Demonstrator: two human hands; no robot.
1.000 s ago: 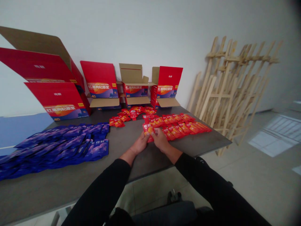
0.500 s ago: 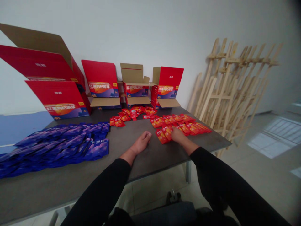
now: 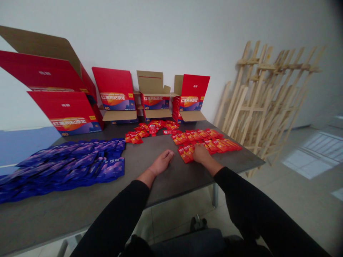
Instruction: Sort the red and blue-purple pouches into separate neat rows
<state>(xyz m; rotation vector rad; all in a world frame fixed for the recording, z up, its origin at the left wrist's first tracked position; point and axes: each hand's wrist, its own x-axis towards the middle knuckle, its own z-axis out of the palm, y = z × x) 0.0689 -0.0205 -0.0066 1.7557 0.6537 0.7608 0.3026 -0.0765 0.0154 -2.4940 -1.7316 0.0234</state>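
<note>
My left hand [image 3: 162,162] rests on the dark table [image 3: 150,150], its fingers curled into a loose fist with nothing visible in it. To its right, my right hand [image 3: 201,155] is closed at the left part of the front row of red sachets [image 3: 185,155]. Its fingertips are partly hidden, and they seem to pinch a sachet there. The front row's sachets overlap and run on to the right past the hand. Just behind lies a second row of red sachets [image 3: 187,136]. A loose heap of red sachets [image 3: 152,127] lies farther back, left of the rows.
Many blue sachets [image 3: 80,162] overlap across the table's left side. Several red cartons [image 3: 118,94] with raised or folded-out flaps stand along the back by the wall. Wooden easels [image 3: 257,103] lean at the right, beyond the table's edge.
My right hand has shifted slightly left and nearer along the front row; the leftmost red sachets look closer together. My left hand has barely moved.
</note>
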